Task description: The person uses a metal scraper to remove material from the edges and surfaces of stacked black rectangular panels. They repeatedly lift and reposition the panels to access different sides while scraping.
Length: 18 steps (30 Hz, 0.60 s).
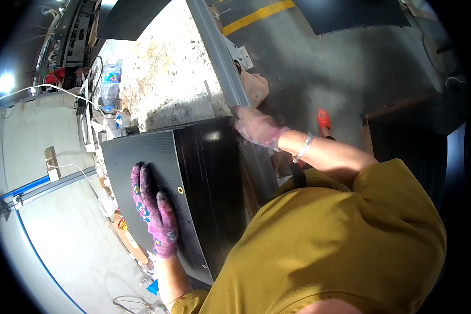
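Black sheets with a ribbed, glossy side (214,172) lie on the bench in front of me, a small brass eyelet (180,190) showing near one edge. My left hand (157,214), in a purple glove with a flower print, lies flat on the dark upper face with its fingers stretched out. At the far right corner of the sheets is my right hand (257,127), in a stained pinkish glove, beside the bench's metal rail (218,57). Its fingers are bent and held together at that corner; what lies between them is hidden.
Beyond the sheets, the bench top (165,63) is pale and stained. A clear plastic bottle (111,86) stands at its left edge among cables. More dark sheets (350,13) are at the far right, and an orange shoe (324,119) shows on the grey floor (298,68).
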Each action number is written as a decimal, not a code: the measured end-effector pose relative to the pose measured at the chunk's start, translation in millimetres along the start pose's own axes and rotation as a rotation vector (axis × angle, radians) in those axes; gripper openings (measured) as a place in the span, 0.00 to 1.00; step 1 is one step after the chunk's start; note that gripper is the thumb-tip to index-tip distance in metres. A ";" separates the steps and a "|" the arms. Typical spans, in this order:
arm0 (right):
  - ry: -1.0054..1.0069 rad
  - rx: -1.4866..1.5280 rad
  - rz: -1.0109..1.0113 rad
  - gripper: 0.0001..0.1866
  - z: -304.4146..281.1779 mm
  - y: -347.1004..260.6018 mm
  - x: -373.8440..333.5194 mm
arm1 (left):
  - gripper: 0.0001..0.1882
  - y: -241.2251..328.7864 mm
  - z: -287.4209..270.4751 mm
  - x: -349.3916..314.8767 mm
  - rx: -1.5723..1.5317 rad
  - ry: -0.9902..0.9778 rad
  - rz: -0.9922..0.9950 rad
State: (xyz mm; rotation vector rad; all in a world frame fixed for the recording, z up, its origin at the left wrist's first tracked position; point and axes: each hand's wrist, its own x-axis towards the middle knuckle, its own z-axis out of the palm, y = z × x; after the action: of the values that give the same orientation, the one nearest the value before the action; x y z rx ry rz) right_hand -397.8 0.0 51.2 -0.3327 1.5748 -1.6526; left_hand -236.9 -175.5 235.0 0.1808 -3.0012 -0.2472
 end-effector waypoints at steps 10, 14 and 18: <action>-0.235 0.602 -0.052 0.12 16.2 -37.4 -24.9 | 0.25 0.8 -3.5 -2.3 0.035 0.036 0.043; -0.165 0.364 -0.143 0.21 13.7 -74.6 -44.0 | 0.24 5.3 -8.7 -4.4 0.027 0.035 0.014; -0.232 0.369 -0.149 0.26 21.0 -74.6 -41.1 | 0.24 4.2 -8.2 -5.1 0.045 0.051 0.039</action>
State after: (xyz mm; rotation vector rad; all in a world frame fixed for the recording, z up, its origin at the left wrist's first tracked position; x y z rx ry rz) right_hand -384.7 5.6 137.7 -0.4357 1.0709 -1.9015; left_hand -231.2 -172.0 243.1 0.1304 -2.9580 -0.1689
